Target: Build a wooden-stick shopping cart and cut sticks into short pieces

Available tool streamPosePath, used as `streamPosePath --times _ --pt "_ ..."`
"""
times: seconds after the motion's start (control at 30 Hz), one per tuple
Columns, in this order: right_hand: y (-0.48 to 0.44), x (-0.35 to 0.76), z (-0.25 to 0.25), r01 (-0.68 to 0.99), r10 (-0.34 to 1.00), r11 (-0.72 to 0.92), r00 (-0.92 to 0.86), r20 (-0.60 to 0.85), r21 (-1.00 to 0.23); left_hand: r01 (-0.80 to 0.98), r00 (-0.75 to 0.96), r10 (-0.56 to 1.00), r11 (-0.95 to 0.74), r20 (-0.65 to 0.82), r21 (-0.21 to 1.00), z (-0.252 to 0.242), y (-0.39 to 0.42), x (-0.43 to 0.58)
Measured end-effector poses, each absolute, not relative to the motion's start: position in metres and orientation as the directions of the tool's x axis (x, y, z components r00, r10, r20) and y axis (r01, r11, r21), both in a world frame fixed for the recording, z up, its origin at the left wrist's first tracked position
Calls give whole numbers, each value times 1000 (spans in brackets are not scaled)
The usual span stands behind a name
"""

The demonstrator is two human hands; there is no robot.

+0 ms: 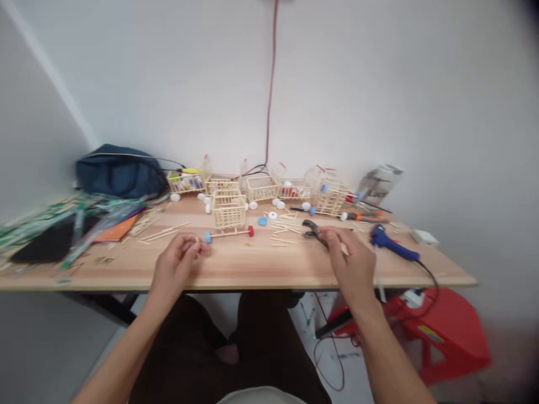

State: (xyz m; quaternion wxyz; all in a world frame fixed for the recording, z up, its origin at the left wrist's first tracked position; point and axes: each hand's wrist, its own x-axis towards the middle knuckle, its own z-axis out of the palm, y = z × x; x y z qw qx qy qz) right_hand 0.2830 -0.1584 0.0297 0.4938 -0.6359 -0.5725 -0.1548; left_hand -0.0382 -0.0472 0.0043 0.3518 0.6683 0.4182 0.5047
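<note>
My right hand (351,255) is closed around the handles of dark pliers (312,229), their jaws pointing left over the table. The fingertips of my left hand (179,258) are pinched together; whatever they hold, if anything, is too small to name. Just right of that hand stands a small wooden-stick cart frame (228,213). In front of the frame lies an axle stick (231,234) with a blue wheel (208,237) at one end and a red wheel (251,230) at the other. Loose short sticks (284,227) are scattered between the frame and the pliers.
Several stick carts with white wheels, one of them a cart (261,188), line the back by the wall. At right are a blue glue gun (393,242), orange-handled pliers (366,216) and a white box (425,237). A blue bag (121,171) and plastic-wrapped strips (78,230) occupy the left. A red stool (455,331) stands below right.
</note>
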Motion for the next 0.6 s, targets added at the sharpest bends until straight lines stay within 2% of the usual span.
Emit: streamPosePath --times 0.13,0.23,0.43,0.6 --pt "-196 376 37 909 509 -240 418 753 -342 96 109 929 -364 354 927 6 -45 -25" --pt "-206 442 26 817 639 -553 542 546 -163 52 61 939 -343 340 938 1 -43 -20" --pt "-190 494 1 760 718 -646 637 280 -73 25 23 959 -282 282 959 -10 -38 -19" --pt "-183 496 1 790 755 -605 609 243 -99 2 28 961 -275 274 962 -11 -40 -19"
